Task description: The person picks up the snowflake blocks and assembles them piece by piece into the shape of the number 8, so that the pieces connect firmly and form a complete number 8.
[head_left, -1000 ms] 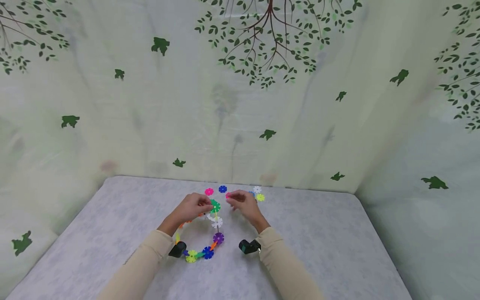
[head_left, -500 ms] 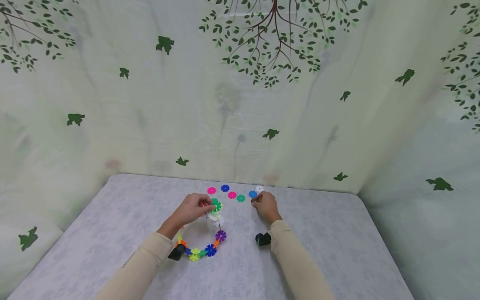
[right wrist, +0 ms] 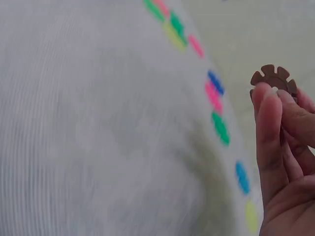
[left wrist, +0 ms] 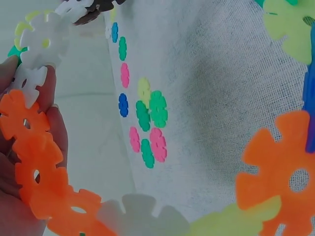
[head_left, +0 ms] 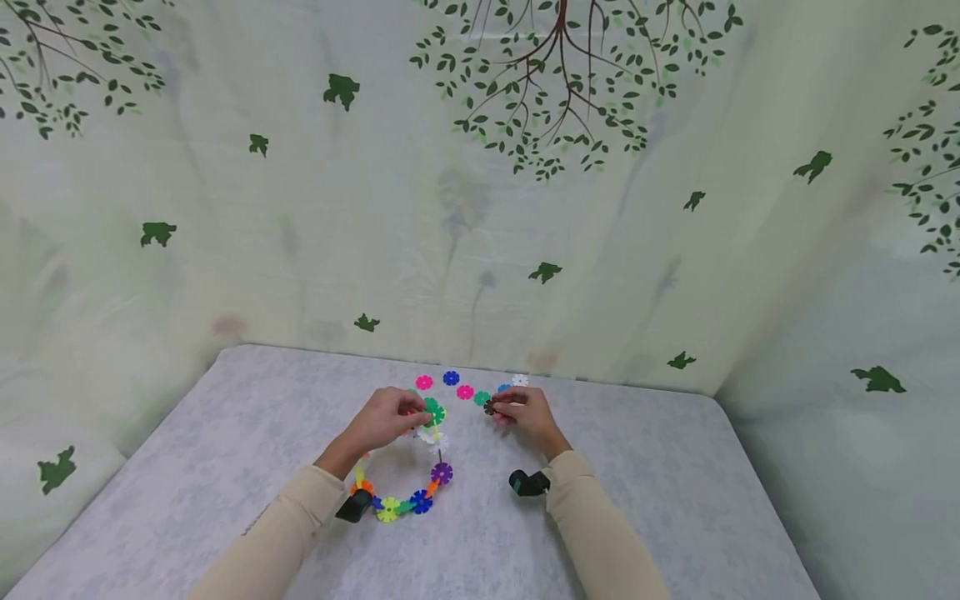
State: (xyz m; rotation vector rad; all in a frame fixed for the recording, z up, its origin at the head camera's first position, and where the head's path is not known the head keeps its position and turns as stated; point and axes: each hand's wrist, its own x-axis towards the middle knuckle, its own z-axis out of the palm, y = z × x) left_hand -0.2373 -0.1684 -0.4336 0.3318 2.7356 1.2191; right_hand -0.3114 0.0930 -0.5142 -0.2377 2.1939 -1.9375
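My left hand (head_left: 386,419) pinches a ring-like chain of interlocking flower-shaped plastic discs near a green disc (head_left: 433,412). The chain hangs below it in a loop, with a purple disc (head_left: 442,473) on its right side. In the left wrist view, orange discs (left wrist: 42,167) and a white disc (left wrist: 44,39) run past the fingers of that hand. To the right, my right hand (head_left: 527,417) holds a single brown flower-shaped disc (right wrist: 275,76) between thumb and fingertips. Fingers cover the brown disc's lower part.
Loose discs lie along the table's far side: a blue disc (head_left: 451,377), a pink disc (head_left: 465,392), a green disc (head_left: 482,398) and a white disc (head_left: 521,380), among several others. A leaf-printed cloth wall (head_left: 480,208) rises behind the table (head_left: 637,500).
My right hand first went right to the far discs, then came back slightly left with the brown disc. My left hand keeps its hold on the chain in nearly the same place.
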